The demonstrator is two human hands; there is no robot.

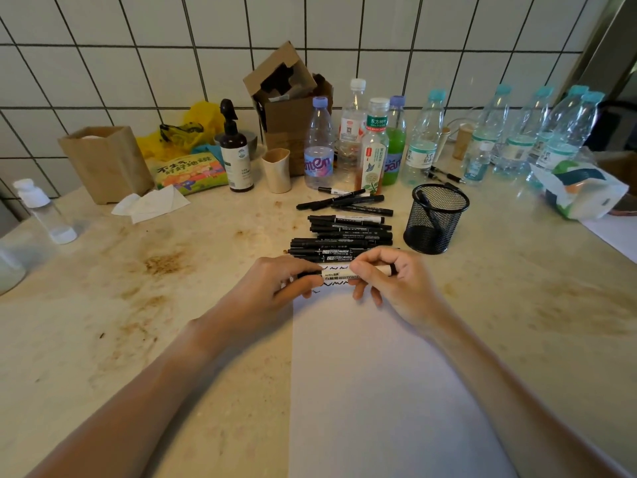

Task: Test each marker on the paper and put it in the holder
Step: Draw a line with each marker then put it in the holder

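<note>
Now both hands hold one white-barrelled whiteboard marker [339, 273] level over the far end of the paper [372, 374]: the left hand [275, 284] pinches its black cap end, the right hand [386, 281] curls round the barrel. Black zigzag strokes [331, 283] show beneath it. Just beyond lies a pile of black markers [348, 232]; the mesh holder [435, 219] stands to the right.

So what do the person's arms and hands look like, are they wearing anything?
Both arms are bare all the way up to the picture's lower edge, with no sleeves showing. The left hand and right hand have no gloves, and I can't see any rings, watch or bracelet on them.
</note>
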